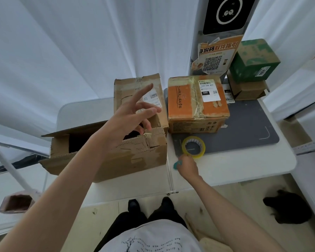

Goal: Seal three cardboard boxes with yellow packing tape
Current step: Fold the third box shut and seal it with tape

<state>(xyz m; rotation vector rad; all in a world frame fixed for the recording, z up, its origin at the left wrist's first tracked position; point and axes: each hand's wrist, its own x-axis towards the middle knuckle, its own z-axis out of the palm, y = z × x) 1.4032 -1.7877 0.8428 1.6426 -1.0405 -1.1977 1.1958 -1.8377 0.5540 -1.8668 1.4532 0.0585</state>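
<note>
On the white counter (244, 166) the roll of yellow packing tape (193, 146) lies flat, its hole facing up, at the near edge of a grey mat (244, 131). It sits just beyond the right hand (186, 165), touching or nearly touching the fingertips; I cannot tell which. That hand's grip is curled around a small teal object (177, 164), possibly a cutter, so it is already occupied. The right hand is clearly the nearer one to the tape.

The left hand (129, 120) hovers over the large open box (116, 151) with fingers spread and holding nothing. This box lies with its long axis running left to right across the counter, flaps up and torn along the near rim. The tape lies to the right of this box, just past its right corner.

Counting boxes: one open brown box in front, one orange box (196, 104) behind the tape with old tape across its top, and a stack at the far right of one green box (253, 60) on a small brown box (247, 91). That makes four boxes I can count. There is one roll of tape.

As I judge it, sealing has not begun on the open box. The coming move probably turns on the right hand taking up the roll and carrying it leftward.
</note>
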